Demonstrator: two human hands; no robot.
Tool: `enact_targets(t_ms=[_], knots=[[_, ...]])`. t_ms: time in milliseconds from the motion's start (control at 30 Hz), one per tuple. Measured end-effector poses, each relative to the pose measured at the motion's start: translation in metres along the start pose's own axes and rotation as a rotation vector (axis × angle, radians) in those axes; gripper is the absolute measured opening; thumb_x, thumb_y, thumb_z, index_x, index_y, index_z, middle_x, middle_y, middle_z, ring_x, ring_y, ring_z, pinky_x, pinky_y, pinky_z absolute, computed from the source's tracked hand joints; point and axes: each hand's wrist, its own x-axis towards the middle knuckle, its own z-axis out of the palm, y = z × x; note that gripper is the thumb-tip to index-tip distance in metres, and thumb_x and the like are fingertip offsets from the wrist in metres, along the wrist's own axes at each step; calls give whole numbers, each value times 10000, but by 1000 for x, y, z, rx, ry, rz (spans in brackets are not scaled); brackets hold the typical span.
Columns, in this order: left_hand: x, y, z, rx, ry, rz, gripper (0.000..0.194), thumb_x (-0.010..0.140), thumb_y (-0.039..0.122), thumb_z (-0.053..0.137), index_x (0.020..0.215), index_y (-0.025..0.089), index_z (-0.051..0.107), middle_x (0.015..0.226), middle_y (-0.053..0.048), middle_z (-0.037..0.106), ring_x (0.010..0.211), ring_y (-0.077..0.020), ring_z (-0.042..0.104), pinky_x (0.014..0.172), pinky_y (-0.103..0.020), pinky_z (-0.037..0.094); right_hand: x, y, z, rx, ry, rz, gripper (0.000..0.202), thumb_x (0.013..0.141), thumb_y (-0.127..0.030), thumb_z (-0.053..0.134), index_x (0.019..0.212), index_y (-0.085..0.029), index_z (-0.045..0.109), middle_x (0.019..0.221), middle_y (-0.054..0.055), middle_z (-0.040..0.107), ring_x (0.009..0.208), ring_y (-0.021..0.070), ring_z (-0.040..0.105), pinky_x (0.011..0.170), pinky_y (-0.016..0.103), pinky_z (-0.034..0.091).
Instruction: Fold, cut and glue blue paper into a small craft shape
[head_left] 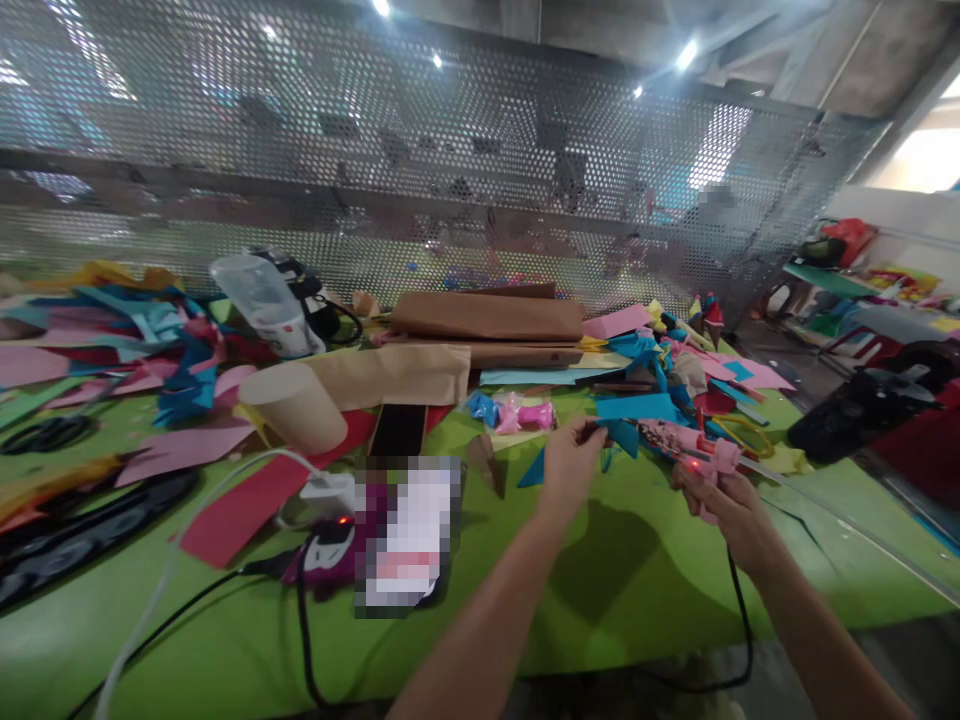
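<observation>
In my right hand (716, 500) is a pink glue gun (694, 450) with a small red light lit and a long clear glue stick (810, 500) running out of its back. Its tip points left, toward a small piece of blue paper (621, 436). My left hand (574, 455) pinches that paper between thumb and fingers. Whether the tip touches the paper I cannot tell. A black cord (742, 600) hangs from the gun. Behind my left hand lie a blue sheet (637, 407) and shiny pink and blue wrapped pieces (517, 413). A brown folded paper (486, 462) sits to its left.
The green table (480, 640) carries a blurred phone (412, 530), a purple power strip (322, 560) with cords and a white charger (330, 492). Rolled brown paper (487, 318), a tan paper tube (294, 407), a plastic cup (259, 295) and coloured scraps lie further back, before a perforated metal screen (450, 150).
</observation>
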Motion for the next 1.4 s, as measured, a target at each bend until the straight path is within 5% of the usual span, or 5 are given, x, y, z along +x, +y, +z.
enact_targets(t_ms=[700, 1133, 1400], knots=[[-2, 8, 2, -90, 25, -30, 53, 791, 210, 720, 805, 159, 723, 784, -54, 717, 748, -161, 680, 805, -308, 540, 0, 6, -11, 13, 90, 13, 492, 836, -657, 655, 708, -186, 723, 589, 42, 607, 625, 199, 540, 579, 324, 372], [-1, 6, 1, -79, 29, -37, 45, 798, 195, 701, 808, 155, 718, 771, -50, 719, 747, -158, 682, 799, -302, 540, 0, 2, -12, 44, 80, 10, 515, 816, -670, 667, 626, -191, 674, 622, 57, 625, 686, 214, 570, 607, 325, 382], [-1, 8, 2, -78, 42, -47, 39, 782, 201, 726, 781, 162, 723, 755, -41, 712, 719, -154, 676, 765, -296, 540, -1, 0, -7, 20, 50, -11, 489, 841, -655, 650, 733, -184, 732, 626, 53, 636, 658, 210, 572, 598, 326, 392]])
